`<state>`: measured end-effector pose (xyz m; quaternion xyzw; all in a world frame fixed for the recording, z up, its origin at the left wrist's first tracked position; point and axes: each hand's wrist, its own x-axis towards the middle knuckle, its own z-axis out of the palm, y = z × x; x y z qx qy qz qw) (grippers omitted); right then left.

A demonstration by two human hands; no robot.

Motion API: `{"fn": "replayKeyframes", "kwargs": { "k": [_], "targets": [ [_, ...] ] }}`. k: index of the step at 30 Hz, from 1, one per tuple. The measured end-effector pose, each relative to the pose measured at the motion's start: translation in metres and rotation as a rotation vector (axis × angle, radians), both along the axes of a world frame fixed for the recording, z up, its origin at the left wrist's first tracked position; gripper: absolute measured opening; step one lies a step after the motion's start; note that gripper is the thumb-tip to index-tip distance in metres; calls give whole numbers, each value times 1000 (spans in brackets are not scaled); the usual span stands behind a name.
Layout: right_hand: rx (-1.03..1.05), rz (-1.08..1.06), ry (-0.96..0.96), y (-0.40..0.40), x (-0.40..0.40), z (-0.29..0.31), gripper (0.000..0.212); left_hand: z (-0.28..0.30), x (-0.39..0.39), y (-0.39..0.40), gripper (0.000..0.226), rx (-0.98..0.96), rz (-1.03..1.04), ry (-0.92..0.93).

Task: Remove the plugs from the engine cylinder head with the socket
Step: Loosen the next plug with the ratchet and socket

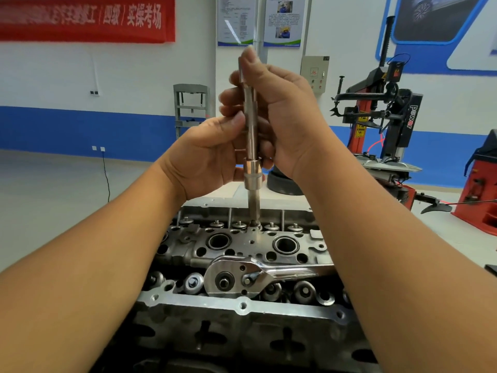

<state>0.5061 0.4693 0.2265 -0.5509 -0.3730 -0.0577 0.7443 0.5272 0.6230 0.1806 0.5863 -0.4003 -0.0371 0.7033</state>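
Here, going left to right, the left hand is curling its grip round the lower part of the extension bar, thumb on the near side, just above the wider collar where the bar steps down into the long socket. The right hand is wrapping its grip round the upper part of the same bar, with the thumb lying up along the shaft toward its top end. Both hands are holding the tool roughly upright above the cylinder head.

The socket's lower end is sitting at a small hole on the far side of the head's middle deck, between the two large round bores; whether it is seated on a plug or carrying one inside it cannot be told, since the tip is hidden. No loose plug is showing anywhere on the head.

The ratchet is lying flat across the near side of the head, its handle running off to the right under the right forearm, detached from the bar.

As a judgement, the task is somewhere mid-way: with the ratchet set aside, a plug is likely being spun by hand or lifted out, and how many are left cannot be read from this view.
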Motion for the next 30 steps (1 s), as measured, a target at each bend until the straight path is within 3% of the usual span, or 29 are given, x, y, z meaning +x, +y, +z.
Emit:
{"fn": "replayKeyframes", "kwargs": {
  "k": [12,18,25,30],
  "targets": [
    [-19,-109,-26,-4,2,2,26,1,5,2,41,-26,96,-68],
    [-30,-94,30,-3,1,2,38,0,3,3,34,-15,-61,-3],
    [-39,-136,-32,-4,2,2,22,-1,7,2,36,-4,75,-57],
    [-29,-73,11,0,-2,3,23,-2,4,3,30,44,-86,5]
  ]
}}
